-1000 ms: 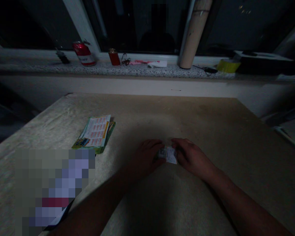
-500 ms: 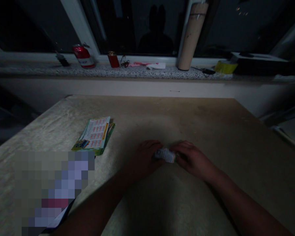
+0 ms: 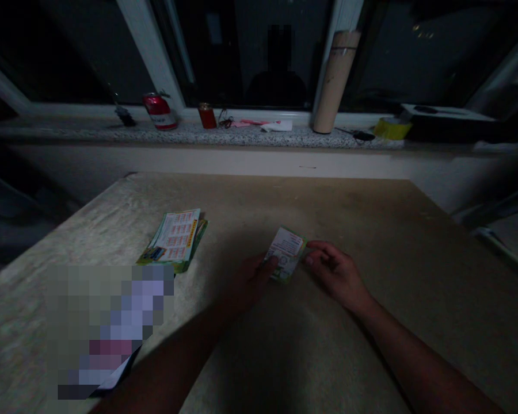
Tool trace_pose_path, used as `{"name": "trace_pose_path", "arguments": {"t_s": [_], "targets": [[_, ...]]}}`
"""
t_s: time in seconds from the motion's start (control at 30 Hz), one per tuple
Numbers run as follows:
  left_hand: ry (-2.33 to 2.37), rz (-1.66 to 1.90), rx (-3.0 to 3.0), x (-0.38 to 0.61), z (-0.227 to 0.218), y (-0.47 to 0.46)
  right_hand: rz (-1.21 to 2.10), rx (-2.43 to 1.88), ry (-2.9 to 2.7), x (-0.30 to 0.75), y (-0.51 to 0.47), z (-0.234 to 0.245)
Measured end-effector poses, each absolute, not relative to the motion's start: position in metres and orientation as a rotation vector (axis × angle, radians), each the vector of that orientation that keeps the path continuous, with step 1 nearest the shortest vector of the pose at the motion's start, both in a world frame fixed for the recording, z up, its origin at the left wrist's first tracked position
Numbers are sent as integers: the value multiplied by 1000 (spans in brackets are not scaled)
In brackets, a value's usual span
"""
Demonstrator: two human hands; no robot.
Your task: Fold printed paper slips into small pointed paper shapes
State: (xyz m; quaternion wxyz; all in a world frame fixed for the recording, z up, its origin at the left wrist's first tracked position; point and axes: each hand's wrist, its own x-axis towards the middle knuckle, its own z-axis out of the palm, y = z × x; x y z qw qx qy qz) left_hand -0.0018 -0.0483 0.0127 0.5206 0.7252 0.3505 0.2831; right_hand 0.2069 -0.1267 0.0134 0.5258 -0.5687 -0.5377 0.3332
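Observation:
My left hand [image 3: 254,278] pinches a small printed card [image 3: 288,246] over the table, its thumb lying on the printed face. White with green edges and small text, the card faces up at a tilt. Just beyond the card's right edge is my right hand [image 3: 334,272], fingers partly curled and apart, with nothing in them. Its index fingertip is very close to the card; I cannot tell whether they touch. Left of my hands lies a stack of green-edged printed leaflets [image 3: 176,236] with red number grids on the top one.
A blurred-out flat object [image 3: 125,322] lies at the table's [image 3: 371,218] left front. On the windowsill [image 3: 242,137] behind stand a red can [image 3: 159,112], a small red jar [image 3: 207,116], a tall wooden-looking tube [image 3: 335,83] and a yellow tape roll [image 3: 392,129].
The card was bent between both hands, partly covered; now it is turned flat with its printed face showing. My right hand has let go and opened. The view has shifted slightly.

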Motion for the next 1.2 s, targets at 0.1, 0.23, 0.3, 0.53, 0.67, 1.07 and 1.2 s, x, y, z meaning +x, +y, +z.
{"name": "trace_pose_path", "arguments": {"t_s": [0.1,0.23,0.3,0.53,0.67,1.07,1.2], "targets": [[789,688,1585,2,6,-51,1104,-1233,-1067,199,-123,14],[754,660,1549,-1,0,-53,1172,-1267,-1003,191,-124,20],[738,699,1527,-3,1,-53,1191,-1261,-984,192,-125,21],[799,913,1721,-6,10,-45,1335,-1161,-841,206,-121,4],[772,895,2220,-7,12,-43,1379,-1215,-854,210,-120,1],[598,462,2723,-13,12,-50,719,-1556,-1661,219,-134,15],[658,456,2667,-9,13,-54,753,-1496,-1809,224,-139,26]]}}
